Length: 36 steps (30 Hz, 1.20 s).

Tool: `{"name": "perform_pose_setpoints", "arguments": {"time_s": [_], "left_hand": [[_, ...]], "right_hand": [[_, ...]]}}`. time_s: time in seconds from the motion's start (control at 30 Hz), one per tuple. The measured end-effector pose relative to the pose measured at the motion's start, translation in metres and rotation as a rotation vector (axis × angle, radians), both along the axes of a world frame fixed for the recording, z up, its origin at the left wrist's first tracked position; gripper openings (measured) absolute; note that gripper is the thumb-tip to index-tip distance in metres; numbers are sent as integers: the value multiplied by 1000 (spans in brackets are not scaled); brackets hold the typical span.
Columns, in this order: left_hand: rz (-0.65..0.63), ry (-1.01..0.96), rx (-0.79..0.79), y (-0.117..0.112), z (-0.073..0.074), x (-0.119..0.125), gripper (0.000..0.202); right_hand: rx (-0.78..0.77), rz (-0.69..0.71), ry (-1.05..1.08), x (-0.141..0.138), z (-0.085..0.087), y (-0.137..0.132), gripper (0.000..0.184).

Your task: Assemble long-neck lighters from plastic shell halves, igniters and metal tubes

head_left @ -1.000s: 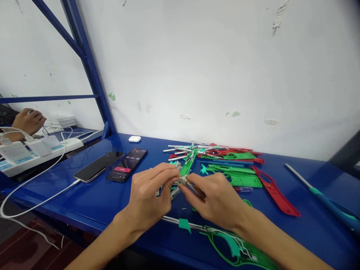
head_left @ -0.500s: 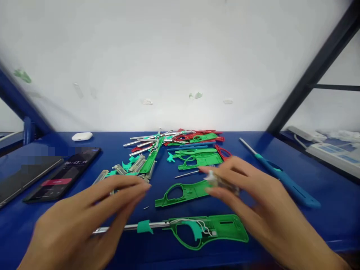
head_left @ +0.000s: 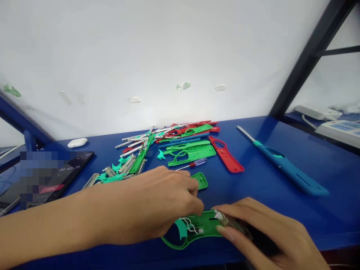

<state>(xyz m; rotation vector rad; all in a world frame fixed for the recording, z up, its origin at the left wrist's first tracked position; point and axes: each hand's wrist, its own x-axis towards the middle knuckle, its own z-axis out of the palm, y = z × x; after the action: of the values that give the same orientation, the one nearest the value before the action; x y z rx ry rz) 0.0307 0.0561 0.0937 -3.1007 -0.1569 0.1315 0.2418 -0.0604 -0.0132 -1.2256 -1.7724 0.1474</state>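
In front of me lies a green lighter half-shell (head_left: 209,221) with its inside up, holding white wires and a teal trigger (head_left: 181,228). Over this shell's upper edge reaches my left hand (head_left: 168,197), fingers curled down and pressed together; whatever they pinch is hidden. At the shell's right end, my right hand (head_left: 270,232) grips a clear lighter fuel tank (head_left: 234,227) between thumb and fingers, its white valve end facing the shell. Another green half-shell (head_left: 201,180) shows partly from behind my left hand.
A screwdriver (head_left: 198,162), a red half-shell (head_left: 226,155) and a blue lighter (head_left: 289,172) lie beyond my hands. Farther back is a pile of metal tubes and shells (head_left: 168,135). Clear tanks and teal triggers (head_left: 120,168) sit left, near a phone (head_left: 64,176) and white case (head_left: 77,143).
My left hand has moved right, across onto the green shell with the wires. My right hand has come down and nearer with the fuel tank, to the shell's right end. The view has tilted.
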Motion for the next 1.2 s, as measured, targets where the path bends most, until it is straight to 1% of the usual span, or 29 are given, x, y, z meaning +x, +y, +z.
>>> {"name": "perform_pose_setpoints", "arguments": {"time_s": [0.1, 0.17, 0.3, 0.47, 0.53, 0.6, 0.73, 0.87, 0.97, 1.0, 1.2], "left_hand": [[-28, 7, -48, 8, 1, 3, 58], [-37, 11, -75, 11, 0, 3, 63], [-53, 29, -85, 11, -3, 5, 53], [-37, 106, -140, 11, -1, 9, 48], [-33, 105, -156, 11, -1, 10, 46], [-21, 85, -178, 12, -1, 10, 39], [60, 20, -238, 10, -1, 4, 25], [126, -34, -282, 8, -2, -6, 19], [170, -67, -327, 8, -6, -11, 8], [192, -78, -355, 9, -8, -13, 7], [380, -203, -512, 1, -21, -27, 18]], "right_hand": [[-9, -15, 5, 2, -4, 0, 15], [-15, -33, -4, 1, -6, -1, 17], [-30, -54, -10, -1, -6, -2, 18], [-113, -79, -25, 0, -4, -5, 10], [-101, -83, -34, 0, -3, -5, 11], [-81, -86, -46, -1, -2, -4, 13], [-58, -97, -58, -1, -1, -4, 18], [-73, -100, -63, 0, -4, -4, 17], [-73, -98, -66, 1, -6, -4, 16], [-74, -97, -65, 1, -6, -4, 16], [-85, -77, -56, 0, -6, -4, 14]]}}
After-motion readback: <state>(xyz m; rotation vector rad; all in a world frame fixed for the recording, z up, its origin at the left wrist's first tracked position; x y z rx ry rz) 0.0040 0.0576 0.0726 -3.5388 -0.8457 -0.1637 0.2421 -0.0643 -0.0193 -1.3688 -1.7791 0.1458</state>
